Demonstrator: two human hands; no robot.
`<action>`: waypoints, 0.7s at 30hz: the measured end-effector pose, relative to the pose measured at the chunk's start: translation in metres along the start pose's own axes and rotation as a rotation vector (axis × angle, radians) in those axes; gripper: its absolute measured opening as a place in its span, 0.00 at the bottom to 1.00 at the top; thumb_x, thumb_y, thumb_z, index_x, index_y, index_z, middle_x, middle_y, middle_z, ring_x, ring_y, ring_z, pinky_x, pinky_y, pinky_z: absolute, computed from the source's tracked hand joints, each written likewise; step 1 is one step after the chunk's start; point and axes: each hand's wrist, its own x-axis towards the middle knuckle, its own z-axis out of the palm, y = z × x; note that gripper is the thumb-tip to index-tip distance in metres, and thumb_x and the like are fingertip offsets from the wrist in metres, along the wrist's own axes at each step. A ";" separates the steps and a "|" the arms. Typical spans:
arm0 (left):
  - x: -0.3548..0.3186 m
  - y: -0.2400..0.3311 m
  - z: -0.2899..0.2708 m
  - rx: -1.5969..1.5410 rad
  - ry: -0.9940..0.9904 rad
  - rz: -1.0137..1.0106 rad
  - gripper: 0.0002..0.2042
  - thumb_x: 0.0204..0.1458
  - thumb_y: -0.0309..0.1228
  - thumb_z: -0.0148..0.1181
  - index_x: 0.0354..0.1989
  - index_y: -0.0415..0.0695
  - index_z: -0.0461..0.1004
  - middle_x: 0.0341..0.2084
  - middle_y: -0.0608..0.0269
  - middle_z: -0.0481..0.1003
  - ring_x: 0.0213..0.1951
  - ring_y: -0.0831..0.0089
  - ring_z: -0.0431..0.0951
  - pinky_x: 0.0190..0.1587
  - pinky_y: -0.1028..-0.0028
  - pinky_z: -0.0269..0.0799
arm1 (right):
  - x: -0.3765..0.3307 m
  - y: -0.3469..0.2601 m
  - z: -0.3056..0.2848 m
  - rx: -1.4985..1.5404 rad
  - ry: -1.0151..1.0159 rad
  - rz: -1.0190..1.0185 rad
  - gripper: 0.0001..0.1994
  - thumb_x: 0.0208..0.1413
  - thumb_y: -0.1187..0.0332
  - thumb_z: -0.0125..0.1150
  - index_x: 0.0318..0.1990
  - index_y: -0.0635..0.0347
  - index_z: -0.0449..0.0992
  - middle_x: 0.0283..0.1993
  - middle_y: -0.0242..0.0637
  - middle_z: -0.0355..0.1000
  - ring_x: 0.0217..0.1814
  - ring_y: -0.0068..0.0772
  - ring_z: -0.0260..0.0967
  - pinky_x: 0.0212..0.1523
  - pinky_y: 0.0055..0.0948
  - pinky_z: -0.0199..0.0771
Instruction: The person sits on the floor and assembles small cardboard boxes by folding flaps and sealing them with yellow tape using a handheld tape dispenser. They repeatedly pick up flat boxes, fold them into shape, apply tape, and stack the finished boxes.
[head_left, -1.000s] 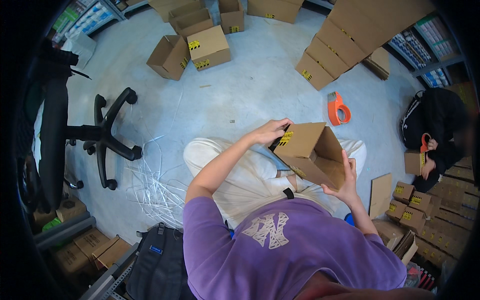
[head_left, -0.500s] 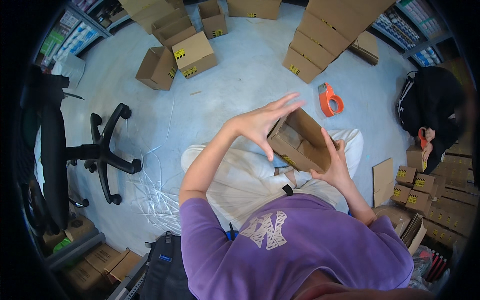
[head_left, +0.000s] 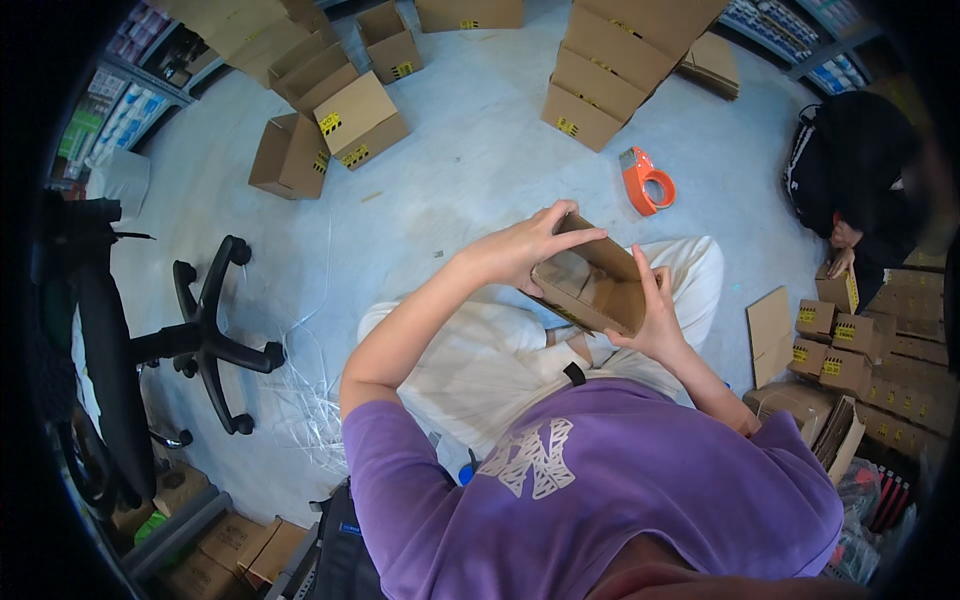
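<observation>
Above my crossed legs I hold a small cardboard box (head_left: 572,298), tilted, its top facing me and uncovered so the inside shows. My left hand (head_left: 528,248) grips the box's far left end, with fingers over the rim. My right hand (head_left: 652,312) is wrapped round the right end, fingers along the far wall and thumb on the near side. The bottom of the box is hidden behind its near wall. Beyond the box, an orange tape dispenser (head_left: 648,182) lies on the floor.
Taped cartons (head_left: 362,120) stand far left, with a carton stack (head_left: 600,85) far right. An office chair base (head_left: 205,335) and loose white strapping (head_left: 315,405) lie left. At right, another person (head_left: 850,190) handles a box beside stacked small boxes (head_left: 845,350) and a flat cardboard sheet (head_left: 768,335).
My left hand has come down from beside the box and closed onto its far left end. The right hand keeps its grip. The view has shifted slightly.
</observation>
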 end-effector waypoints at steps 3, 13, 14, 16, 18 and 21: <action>-0.003 -0.001 0.007 0.010 0.002 0.008 0.58 0.19 0.17 0.75 0.67 0.66 0.56 0.56 0.56 0.56 0.56 0.56 0.64 0.59 0.65 0.70 | -0.005 0.003 0.008 -0.002 0.018 -0.032 0.58 0.28 0.72 0.74 0.71 0.59 0.42 0.56 0.49 0.55 0.51 0.48 0.52 0.53 0.40 0.66; -0.040 -0.129 -0.057 0.031 0.625 -0.131 0.43 0.42 0.46 0.69 0.68 0.51 0.56 0.65 0.46 0.50 0.66 0.48 0.52 0.65 0.52 0.54 | 0.021 0.008 0.013 0.002 -0.117 -0.252 0.59 0.28 0.68 0.78 0.71 0.64 0.45 0.53 0.49 0.53 0.52 0.49 0.56 0.56 0.37 0.63; -0.052 -0.164 -0.079 0.099 0.883 -0.389 0.39 0.46 0.48 0.65 0.67 0.50 0.58 0.67 0.45 0.48 0.67 0.48 0.50 0.65 0.48 0.51 | 0.032 -0.004 0.014 0.040 -0.227 -0.281 0.60 0.28 0.67 0.78 0.71 0.63 0.44 0.55 0.51 0.53 0.55 0.51 0.56 0.57 0.39 0.64; -0.063 -0.216 -0.113 0.549 0.908 -1.220 0.29 0.51 0.41 0.61 0.63 0.52 0.65 0.70 0.50 0.44 0.68 0.48 0.48 0.63 0.38 0.51 | 0.049 -0.023 0.014 0.083 -0.370 -0.315 0.60 0.28 0.65 0.81 0.71 0.60 0.44 0.59 0.53 0.51 0.61 0.55 0.55 0.61 0.41 0.63; -0.057 -0.242 -0.131 0.816 0.531 -1.060 0.28 0.52 0.41 0.60 0.63 0.55 0.65 0.70 0.53 0.45 0.70 0.48 0.43 0.61 0.34 0.50 | 0.061 -0.024 0.008 -0.018 -0.348 -0.373 0.60 0.28 0.66 0.80 0.71 0.57 0.45 0.59 0.53 0.51 0.61 0.55 0.56 0.60 0.40 0.64; -0.037 -0.286 -0.149 0.782 0.134 -1.155 0.24 0.54 0.38 0.57 0.61 0.56 0.67 0.70 0.57 0.45 0.71 0.48 0.43 0.59 0.31 0.53 | 0.065 -0.016 0.010 0.055 -0.349 -0.347 0.55 0.31 0.70 0.78 0.71 0.55 0.49 0.58 0.52 0.53 0.61 0.53 0.58 0.60 0.38 0.65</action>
